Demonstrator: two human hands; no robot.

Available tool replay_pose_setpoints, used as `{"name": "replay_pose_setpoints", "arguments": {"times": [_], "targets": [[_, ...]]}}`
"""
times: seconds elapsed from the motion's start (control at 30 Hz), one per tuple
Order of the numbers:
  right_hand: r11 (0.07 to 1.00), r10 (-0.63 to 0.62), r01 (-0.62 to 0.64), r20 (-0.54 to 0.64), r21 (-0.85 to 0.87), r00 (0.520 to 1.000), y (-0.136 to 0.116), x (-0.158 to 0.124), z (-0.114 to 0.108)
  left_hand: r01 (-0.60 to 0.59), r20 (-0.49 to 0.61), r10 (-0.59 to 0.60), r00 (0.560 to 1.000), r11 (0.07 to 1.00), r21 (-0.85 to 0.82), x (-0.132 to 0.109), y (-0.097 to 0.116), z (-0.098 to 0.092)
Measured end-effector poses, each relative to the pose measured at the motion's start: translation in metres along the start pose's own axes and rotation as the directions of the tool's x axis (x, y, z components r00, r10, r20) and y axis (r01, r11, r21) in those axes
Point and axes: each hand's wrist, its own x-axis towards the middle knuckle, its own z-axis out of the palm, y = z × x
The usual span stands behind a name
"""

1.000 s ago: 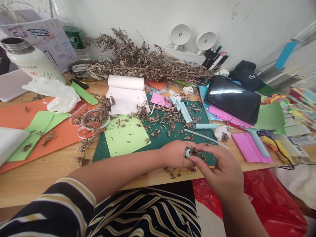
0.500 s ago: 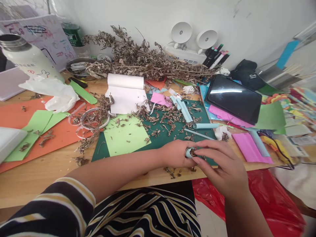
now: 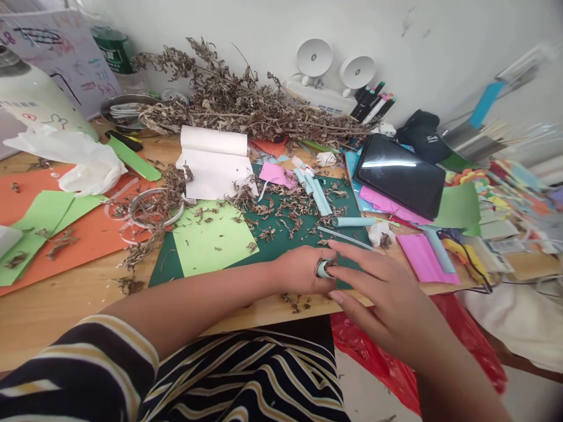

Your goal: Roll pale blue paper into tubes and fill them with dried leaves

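My left hand (image 3: 303,269) is closed in a fist round a light blue paper tube (image 3: 324,269), whose open end shows at the top of the fist. Dark bits sit at the tube's mouth, apparently dried leaves. My right hand (image 3: 378,287) has its fingers apart, with one fingertip pressed at or into that mouth and the thumb beside the left fist. Below both hands lies a green cutting mat (image 3: 281,234) strewn with crumbled dried leaves (image 3: 294,208). More rolled blue paper tubes (image 3: 320,196) rest on the mat, near a lime green paper sheet (image 3: 215,240).
Dried branches (image 3: 246,105) lie along the wall. A black tablet (image 3: 400,173) sits at the right, beyond pink paper (image 3: 424,258) and a yellow-handled tool (image 3: 466,258). A white bottle (image 3: 41,97) and a tape roll (image 3: 156,208) stand left. A red plastic bag (image 3: 373,346) hangs below the table edge.
My right fingers have gone from pinching around the tube's mouth to stretching out, one fingertip now pushed down on it. The left fist keeps its hold. The whole view has shifted slightly.
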Motion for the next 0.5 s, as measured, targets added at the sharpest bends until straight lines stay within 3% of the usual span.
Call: {"name": "replay_pose_setpoints", "arguments": {"times": [0.1,0.2,0.33,0.5], "targets": [[0.971,0.149,-0.102,-0.218,0.215,0.965,0.008,-0.009,0.013,0.019,-0.015,-0.020,1.000,0.998,-0.068,0.000,-0.002,0.001],[0.937,0.248,-0.181,-0.204,0.299,0.947,0.012,-0.012,0.026,0.029,-0.018,-0.030,0.999,0.998,-0.061,-0.001,-0.001,0.001],[0.957,0.161,-0.114,-0.162,0.268,0.974,0.010,-0.006,0.030,-0.015,0.009,0.015,1.000,1.000,-0.017,-0.001,0.002,-0.002],[0.988,-0.027,0.064,-0.246,0.144,0.969,0.011,0.000,0.027,-0.023,0.005,0.023,1.000,1.000,0.017,0.000,0.000,-0.002]]}}
